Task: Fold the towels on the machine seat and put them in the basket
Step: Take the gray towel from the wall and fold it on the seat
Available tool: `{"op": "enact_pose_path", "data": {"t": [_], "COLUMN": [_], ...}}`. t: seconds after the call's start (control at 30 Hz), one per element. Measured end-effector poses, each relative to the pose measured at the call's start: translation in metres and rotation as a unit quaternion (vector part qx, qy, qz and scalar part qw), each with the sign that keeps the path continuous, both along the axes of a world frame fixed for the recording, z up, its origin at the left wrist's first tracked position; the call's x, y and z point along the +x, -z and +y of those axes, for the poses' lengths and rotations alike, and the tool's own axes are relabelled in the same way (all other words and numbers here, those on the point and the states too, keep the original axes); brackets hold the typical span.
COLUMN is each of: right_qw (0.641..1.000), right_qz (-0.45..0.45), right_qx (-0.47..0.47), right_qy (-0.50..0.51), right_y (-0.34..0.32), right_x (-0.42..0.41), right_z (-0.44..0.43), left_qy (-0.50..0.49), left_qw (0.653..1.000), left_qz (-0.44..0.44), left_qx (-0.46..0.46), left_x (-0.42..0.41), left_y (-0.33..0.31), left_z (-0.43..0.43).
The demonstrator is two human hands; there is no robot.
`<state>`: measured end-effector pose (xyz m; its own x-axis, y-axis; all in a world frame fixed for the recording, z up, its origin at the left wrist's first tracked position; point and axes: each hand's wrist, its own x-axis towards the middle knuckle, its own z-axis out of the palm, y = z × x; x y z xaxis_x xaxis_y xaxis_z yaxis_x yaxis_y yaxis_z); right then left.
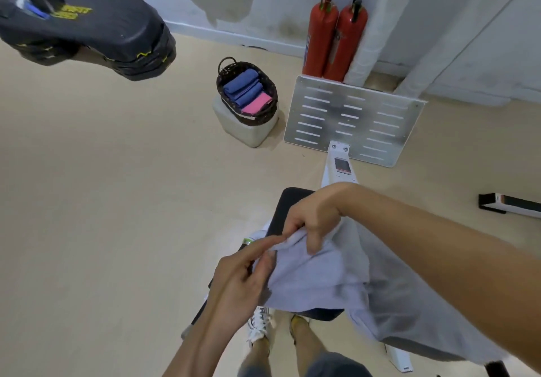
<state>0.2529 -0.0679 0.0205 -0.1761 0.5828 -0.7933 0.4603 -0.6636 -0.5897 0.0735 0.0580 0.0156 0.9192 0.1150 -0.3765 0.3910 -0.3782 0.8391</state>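
Towel (pixel 316 277): pale grey, unfolded. Lies bunched across the black seat (pixel 289 203) and trails off its near right side. Held up by one edge, probably to find a corner and spread the cloth flat before the first fold. Seat serves as the working surface.

Left hand (pixel 243 277): pinches the raised edge between thumb and fingers, from the left side. Right hand (pixel 310 224): grips the same edge just beyond, fingers curled over the cloth. Both hands close together at the towel's far left part. Bulk of the cloth lies below and to the right of them, partly under the right forearm.

Basket (pixel 263 114): stands on a white box (pixel 246 130) on the floor, well apart from the seat, ahead and to the left. Holds folded towels (pixel 241 85) already, blue and pink, laid side by side. Placed ahead of the seat, presumably for a short carry.

Judged stage: folding not yet begun on this towel.
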Motion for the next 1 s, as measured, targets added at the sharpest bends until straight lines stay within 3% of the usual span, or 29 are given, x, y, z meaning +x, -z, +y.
{"op": "enact_pose_path", "data": {"t": [0.13,0.23,0.37,0.43,0.5,0.6,0.67,0.77,0.87,1.0], "right_qw": [0.978,0.938,0.859,0.823,0.856,0.943,0.954,0.933,0.889,0.828], "right_qz": [-0.203,-0.341,-0.362,-0.363,-0.307,-0.225,-0.231,-0.252,-0.358,-0.479], "right_qx": [-0.040,0.036,0.125,0.109,0.054,-0.040,-0.064,-0.063,0.001,0.110], "right_qy": [-0.013,0.039,0.339,0.423,0.412,0.244,0.179,0.250,0.285,0.272], "right_y": [0.004,0.020,0.054,0.067,0.073,0.070,0.068,0.067,0.062,0.062], "right_x": [0.021,0.038,0.038,0.028,0.015,-0.014,-0.036,-0.055,-0.078,-0.121], "right_z": [-0.003,-0.002,0.005,0.008,0.009,0.008,0.007,0.008,0.012,0.021], "left_qy": [-0.066,-0.119,-0.210,-0.237,-0.261,-0.306,-0.315,-0.264,-0.179,-0.177], "left_qw": [0.997,0.989,0.971,0.965,0.958,0.936,0.916,0.912,0.935,0.969], "left_qz": [0.027,0.051,0.072,0.087,0.111,0.168,0.207,0.215,0.191,0.149], "left_qx": [0.018,0.072,0.089,0.072,0.036,-0.052,-0.137,-0.231,-0.240,-0.086], "left_x": [-0.001,-0.003,0.003,0.008,0.013,0.021,0.027,0.030,0.018,0.008], "left_y": [0.006,0.017,0.038,0.049,0.059,0.068,0.069,0.063,0.059,0.068], "left_z": [0.008,0.020,0.040,0.048,0.055,0.066,0.075,0.091,0.110,0.119]}}
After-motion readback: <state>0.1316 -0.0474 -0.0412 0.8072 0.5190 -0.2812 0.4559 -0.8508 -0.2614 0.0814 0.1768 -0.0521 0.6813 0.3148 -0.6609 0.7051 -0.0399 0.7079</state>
